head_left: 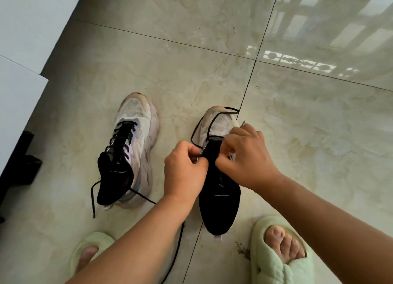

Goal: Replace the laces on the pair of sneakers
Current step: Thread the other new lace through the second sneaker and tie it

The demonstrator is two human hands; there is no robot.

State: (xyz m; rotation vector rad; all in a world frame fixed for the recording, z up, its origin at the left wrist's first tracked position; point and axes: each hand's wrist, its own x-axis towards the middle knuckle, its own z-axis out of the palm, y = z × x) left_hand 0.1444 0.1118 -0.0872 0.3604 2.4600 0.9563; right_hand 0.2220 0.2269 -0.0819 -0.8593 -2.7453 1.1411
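Note:
Two white mesh sneakers with black tongues stand on the tiled floor. The left sneaker (131, 147) is threaded with a black lace whose loose ends trail on the floor by its heel. The right sneaker (220, 184) carries a black lace (210, 122) that loops loosely over its toe. My left hand (185, 171) pinches that lace at the eyelets on the shoe's left side. My right hand (244, 156) has its fingers curled at the eyelets on the right side, gripping the shoe's edge or the lace; the fingertips are hidden.
My feet in pale green slippers (278, 254) rest near the bottom edge, one on each side of the right sneaker. White furniture (19, 71) and a dark object (23, 167) stand at the left. Glossy marble tile (297, 113) stretches ahead and right.

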